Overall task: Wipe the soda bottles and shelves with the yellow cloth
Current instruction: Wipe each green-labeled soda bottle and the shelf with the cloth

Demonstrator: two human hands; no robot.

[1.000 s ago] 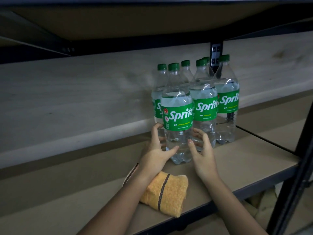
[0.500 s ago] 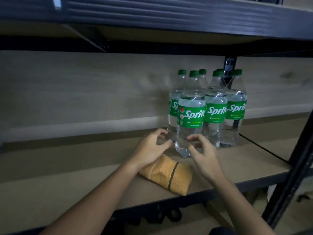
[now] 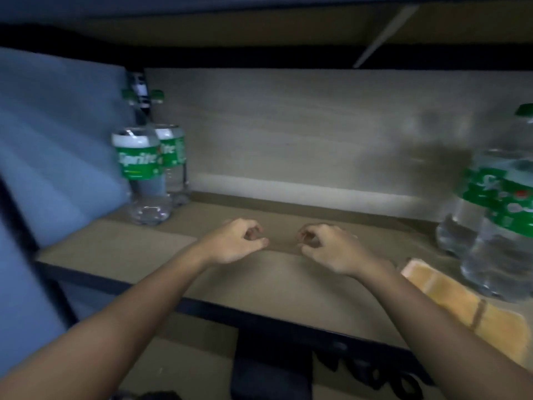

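Dim metal rack, brown board shelf [image 3: 121, 249] with a pale wood-grain back panel [image 3: 288, 140] and another shelf board overhead; frame is motion-blurred; both hands hang just above the bare middle of the shelf, apart from each other; left hand [image 3: 233, 245] has fingers curled in, nothing in it; right hand [image 3: 328, 249] likewise curled and empty; judged: hands are between jobs, neither on bottle nor cloth; yellow cloth [image 3: 461, 304] lies folded at the shelf's front right edge, just beside the right forearm, untouched, dark stripe across it; it sits touching or nearly touching the blurred Sprite bottles on the right [image 3: 496, 220], cannot tell which; two more Sprite bottles at the left rear [image 3: 144, 174], upright, close together, in front of a dark upright post [image 3: 140, 90]; bluish-grey panel [image 3: 57, 145] at far left; judged: right-hand bottles crowd the cloth, so a careless grab could knock them; open shelf stretch between the groups looks free to wipe
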